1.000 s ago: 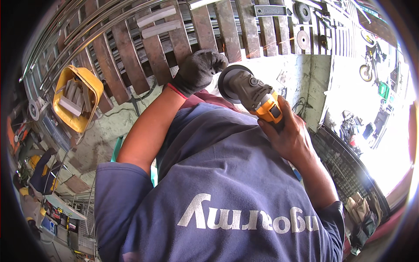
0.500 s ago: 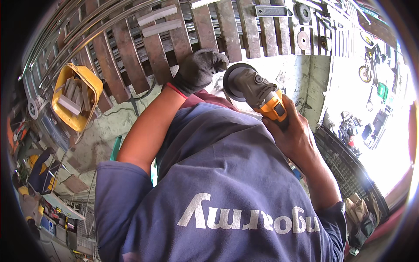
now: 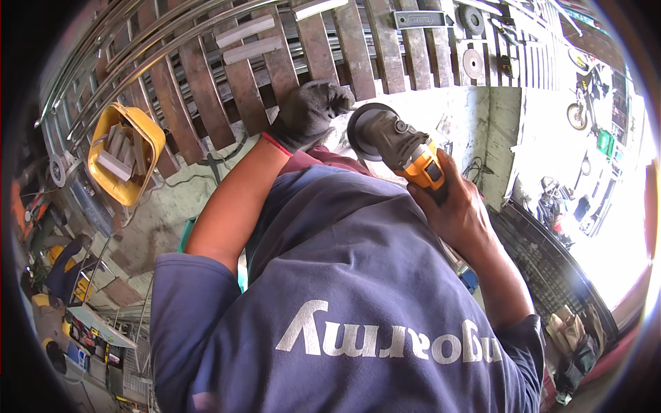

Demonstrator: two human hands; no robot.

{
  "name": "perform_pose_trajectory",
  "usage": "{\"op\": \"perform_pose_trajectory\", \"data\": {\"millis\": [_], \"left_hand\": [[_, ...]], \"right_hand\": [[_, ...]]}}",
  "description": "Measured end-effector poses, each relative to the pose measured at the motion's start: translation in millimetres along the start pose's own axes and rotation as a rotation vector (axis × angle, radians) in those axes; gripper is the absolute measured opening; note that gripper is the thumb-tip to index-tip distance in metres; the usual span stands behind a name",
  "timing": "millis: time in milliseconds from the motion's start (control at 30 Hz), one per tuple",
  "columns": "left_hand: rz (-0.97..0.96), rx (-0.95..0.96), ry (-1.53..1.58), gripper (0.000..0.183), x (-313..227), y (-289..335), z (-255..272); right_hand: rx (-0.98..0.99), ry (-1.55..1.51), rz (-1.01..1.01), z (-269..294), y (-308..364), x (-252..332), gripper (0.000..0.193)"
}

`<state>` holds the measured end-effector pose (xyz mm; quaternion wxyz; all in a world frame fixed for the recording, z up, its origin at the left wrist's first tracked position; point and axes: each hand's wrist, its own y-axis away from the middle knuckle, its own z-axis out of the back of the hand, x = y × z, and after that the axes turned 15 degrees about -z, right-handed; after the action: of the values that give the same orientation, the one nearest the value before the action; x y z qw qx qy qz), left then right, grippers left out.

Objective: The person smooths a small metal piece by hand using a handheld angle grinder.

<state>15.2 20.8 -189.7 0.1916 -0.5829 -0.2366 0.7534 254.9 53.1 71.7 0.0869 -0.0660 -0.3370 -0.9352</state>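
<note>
My bare right hand (image 3: 454,206) is wrapped round the yellow and black body of an angle grinder (image 3: 421,167). Its dark round disc (image 3: 368,131) points up and left, close to my left hand (image 3: 311,113). That hand wears a dark glove with a red cuff, and its fingers are curled closed near the edge of the slatted metal bench. Whatever the gloved fingers may hold is too small or hidden to make out. A narrow gap separates the disc from the glove.
Rusty flat bars form the bench top (image 3: 200,89), with long metal rods (image 3: 138,51) across its left. Short pale metal pieces (image 3: 251,50), a loose disc (image 3: 473,63) and a black wheel (image 3: 471,20) lie there. A yellow container (image 3: 127,191) of metal offcuts stands left.
The grinder and my right hand have shifted slightly left. My left hand keeps its curled shape beside the disc. The whole view has moved a little.
</note>
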Motion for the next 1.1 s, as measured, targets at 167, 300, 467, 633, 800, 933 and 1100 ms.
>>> {"op": "perform_pose_trajectory", "data": {"millis": [167, 300, 467, 633, 800, 933, 1100], "left_hand": [[0.335, -0.148, 0.521, 0.029, 9.4, 13.7, -1.5], [0.673, -0.234, 0.732, 0.037, -17.9, -20.8, 20.2], [0.741, -0.263, 0.849, 0.031, -80.0, -60.8, 36.7], [0.613, -0.11, 0.351, 0.039, -133.4, -91.4, 40.2], [0.213, -0.042, -0.174, 0.014, -175.3, -104.0, 49.4], [0.056, -0.196, -0.283, 0.01, -188.8, -96.4, 45.9], [0.217, -0.324, -0.172, 0.018, -231.6, -103.3, 37.6]], "right_hand": [[-0.164, -0.101, -0.041, -1.8, 8.3, -26.2, 0.067], [-0.227, -0.358, -0.122, 6.9, 15.7, -43.0, 0.072], [-0.362, -0.575, -0.042, 28.1, 10.0, -43.5, 0.059], [-0.214, -0.863, -0.065, 58.1, 24.9, -32.4, 0.059], [-0.316, -0.7, 0.074, 67.5, 33.5, -35.7, 0.063], [-0.498, -0.656, 0.324, 52.5, 42.8, -41.0, 0.065], [-0.414, -0.747, 0.409, 41.2, 57.8, -37.9, 0.068]]}}
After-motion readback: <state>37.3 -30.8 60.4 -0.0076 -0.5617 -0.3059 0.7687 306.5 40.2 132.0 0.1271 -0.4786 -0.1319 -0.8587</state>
